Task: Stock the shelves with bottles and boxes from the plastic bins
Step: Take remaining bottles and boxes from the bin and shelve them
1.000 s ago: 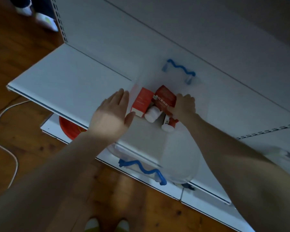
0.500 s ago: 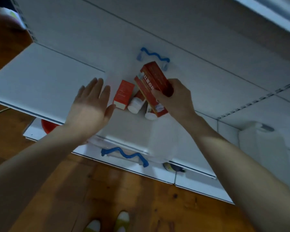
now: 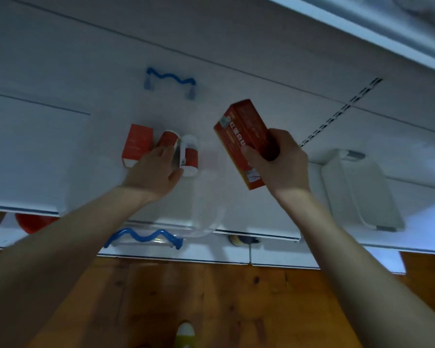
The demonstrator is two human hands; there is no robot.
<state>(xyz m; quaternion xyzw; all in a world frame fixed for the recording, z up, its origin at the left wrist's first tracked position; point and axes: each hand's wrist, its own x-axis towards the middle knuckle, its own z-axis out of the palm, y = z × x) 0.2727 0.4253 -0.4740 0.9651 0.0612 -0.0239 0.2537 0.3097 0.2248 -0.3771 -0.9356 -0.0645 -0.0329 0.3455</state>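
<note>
The tall red box [image 3: 244, 131] is being held higher and further right than half a second ago, now clear of the plastic bin [image 3: 211, 222], and the left hand [image 3: 153, 172] is being moved from the bin's left wall into the bin. The box is being gripped round its lower half by the right hand [image 3: 284, 162], tilted, above the shelf [image 3: 35, 159] between the bin and a white container [image 3: 362, 189].

The left hand's fingers are being laid over one bottle [image 3: 167, 140], which is lying beside a second bottle [image 3: 189, 154] and a small red box [image 3: 137, 144]. Whether a grip is being closed on it cannot be told.

The bin is being left unsteadied while its near blue handle [image 3: 143, 237] is hanging out past the shelf's front edge. If weight is being pressed down near that edge, the bin is likely being risked to a tip towards the floor [image 3: 211, 297]. The lying bottles are also apt to be rolled by a glancing touch, so one may be nudged away rather than caught. The tall box is being held only at one end, so it may be knocked against the shelf above [image 3: 362, 33] while being raised.
</note>
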